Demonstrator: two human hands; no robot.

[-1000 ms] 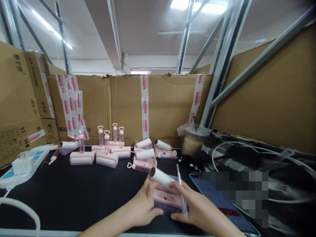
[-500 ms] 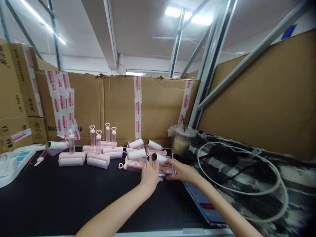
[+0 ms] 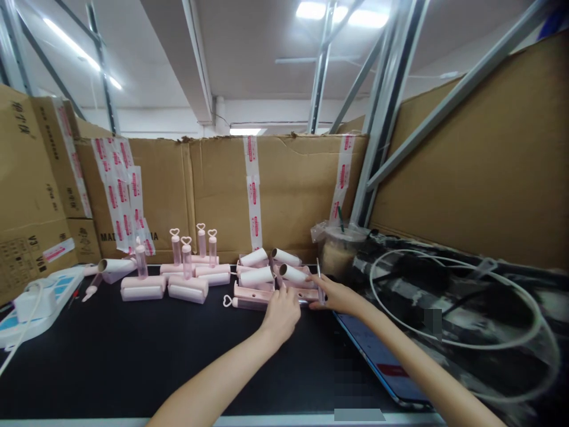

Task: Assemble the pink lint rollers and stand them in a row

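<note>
I am seeing white glare blooming from the ceiling lamps (image 3: pixel 368 18), while the dark bench (image 3: pixel 178 362) is looking dimmer below. Wide-angle stretching is bending the edges, the cable (image 3: pixel 489 348) is blurring, and blocky squares (image 3: pixel 432 324) are showing nearby.

Right of centre, the bare left hand (image 3: pixel 282 317) hides part of a pink plastic case (image 3: pixel 307 294) from me. A white plastic power strip (image 3: pixel 66 286) runs beyond my view, lower left.

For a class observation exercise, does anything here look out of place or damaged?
The drink cup looks out of place so near the pink-and-white rollers. The back cardboard wall looks worn: its top edge is ragged, with tape strips down it.
</note>
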